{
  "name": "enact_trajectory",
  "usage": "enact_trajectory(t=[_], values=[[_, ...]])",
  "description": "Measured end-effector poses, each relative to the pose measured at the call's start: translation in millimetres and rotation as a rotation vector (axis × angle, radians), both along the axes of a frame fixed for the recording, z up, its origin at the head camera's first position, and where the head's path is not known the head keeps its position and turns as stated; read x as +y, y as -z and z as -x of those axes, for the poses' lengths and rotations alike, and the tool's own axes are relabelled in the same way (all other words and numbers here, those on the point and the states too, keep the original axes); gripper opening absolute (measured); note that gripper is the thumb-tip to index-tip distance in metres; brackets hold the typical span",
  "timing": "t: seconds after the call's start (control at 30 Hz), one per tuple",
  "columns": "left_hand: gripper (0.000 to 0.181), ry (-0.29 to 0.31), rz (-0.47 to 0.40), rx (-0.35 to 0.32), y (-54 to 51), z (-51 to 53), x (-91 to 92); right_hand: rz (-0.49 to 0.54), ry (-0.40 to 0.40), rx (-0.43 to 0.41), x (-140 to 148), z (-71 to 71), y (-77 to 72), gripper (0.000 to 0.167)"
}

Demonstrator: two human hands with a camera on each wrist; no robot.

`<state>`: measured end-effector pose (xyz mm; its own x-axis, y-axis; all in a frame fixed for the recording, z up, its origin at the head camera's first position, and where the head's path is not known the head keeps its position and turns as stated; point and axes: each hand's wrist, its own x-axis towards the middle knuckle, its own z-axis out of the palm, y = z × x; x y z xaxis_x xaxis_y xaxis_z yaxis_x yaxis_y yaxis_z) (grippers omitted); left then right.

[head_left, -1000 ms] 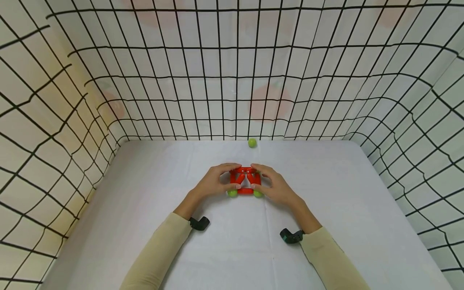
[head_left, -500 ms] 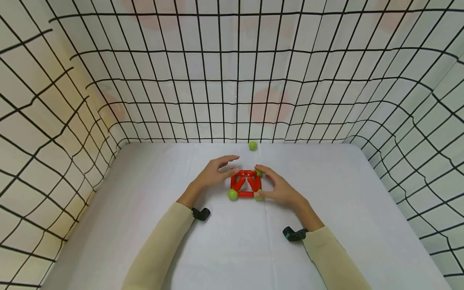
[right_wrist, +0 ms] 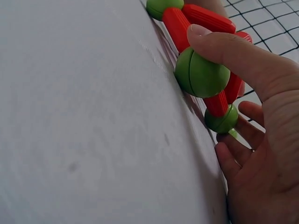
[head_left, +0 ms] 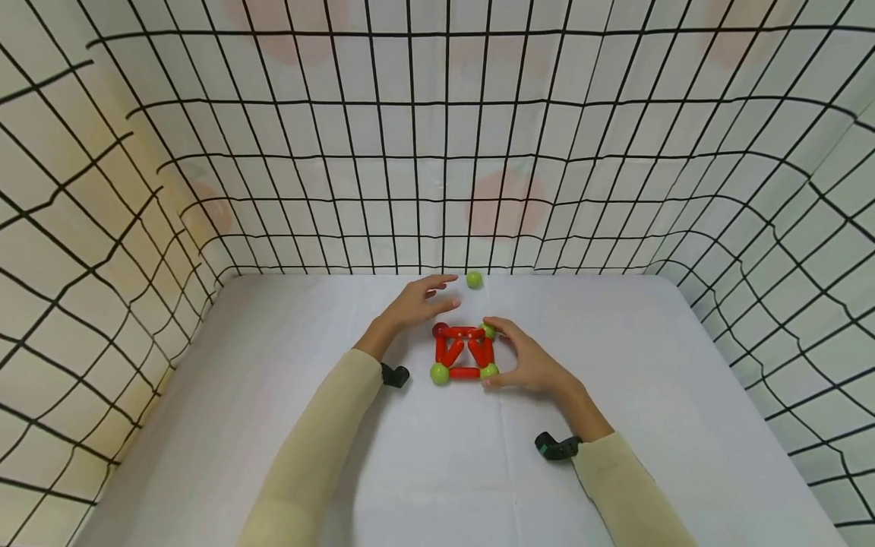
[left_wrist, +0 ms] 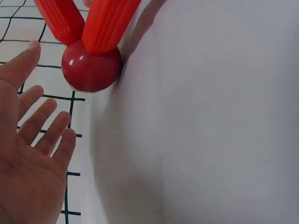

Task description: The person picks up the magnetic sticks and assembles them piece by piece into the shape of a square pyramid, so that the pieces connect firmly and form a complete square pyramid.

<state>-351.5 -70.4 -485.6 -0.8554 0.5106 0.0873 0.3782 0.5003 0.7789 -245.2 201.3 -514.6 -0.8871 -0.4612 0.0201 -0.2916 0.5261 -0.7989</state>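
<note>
A toy frame of red rods (head_left: 465,373) and balls lies on the white cloth in the head view. Its far left corner is a dark red ball (head_left: 440,330); green balls (head_left: 440,374) sit at the other corners. My right hand (head_left: 529,365) holds the frame's right side, thumb at the near green ball (right_wrist: 201,72) and fingers by the far one (right_wrist: 221,119). Beyond the frame, my left hand (head_left: 418,302) is held out with nothing in it, its fingertips close to a loose green ball (head_left: 474,279). In the left wrist view its fingers (left_wrist: 56,133) are spread.
A black wire grid (head_left: 444,156) stands along the back and both sides of the table. White cloth (head_left: 437,471) covers the tabletop. Each wrist carries a small black camera (head_left: 557,447).
My left hand has let go of the frame and moved away toward the loose ball, uncovering the dark red ball. My right hand has stayed at the frame's right side.
</note>
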Motion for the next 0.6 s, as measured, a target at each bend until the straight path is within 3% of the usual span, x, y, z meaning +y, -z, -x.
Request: enact_trajectory(t=[0.33,0.6], values=[[0.071,-0.015,0.084,0.008,5.0,18.9,18.2,-0.005,0.026,-0.033,9.3,-2.2,4.2,0.113],[0.072,0.081,0.281,0.136,3.8,29.2,34.8,0.022,-0.003,-0.014,7.2,-3.0,2.2,0.112]])
